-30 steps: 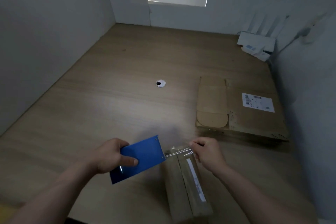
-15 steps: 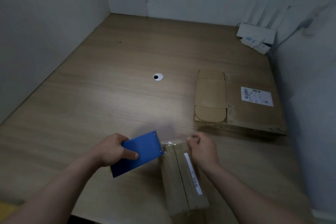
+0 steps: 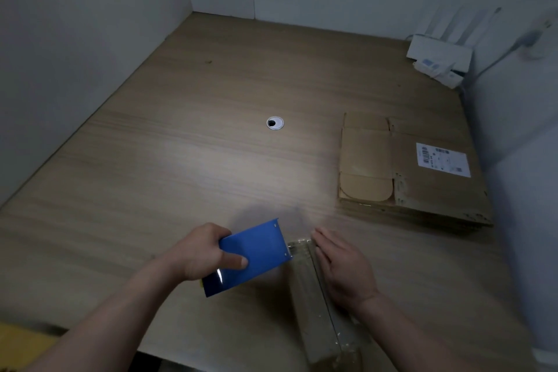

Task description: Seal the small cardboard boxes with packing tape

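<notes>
A small, long cardboard box (image 3: pixel 314 308) lies near the table's front edge, with clear tape across its far end. My left hand (image 3: pixel 197 254) grips a blue tape dispenser (image 3: pixel 250 258), whose front edge sits at the box's far left corner. My right hand (image 3: pixel 344 269) lies flat with straight fingers on the box's right side and far end, pressing the tape down. Part of the box top is hidden under this hand.
A stack of flattened cardboard boxes (image 3: pixel 413 172) with a white label lies at the right. A cable grommet (image 3: pixel 275 123) sits mid-table. White items (image 3: pixel 437 60) stand in the far right corner. Grey walls close in left, back and right.
My right hand let go of the pulled tape end and flattened onto the box. The dispenser stayed at the box's far corner. The camera view shifted slightly.
</notes>
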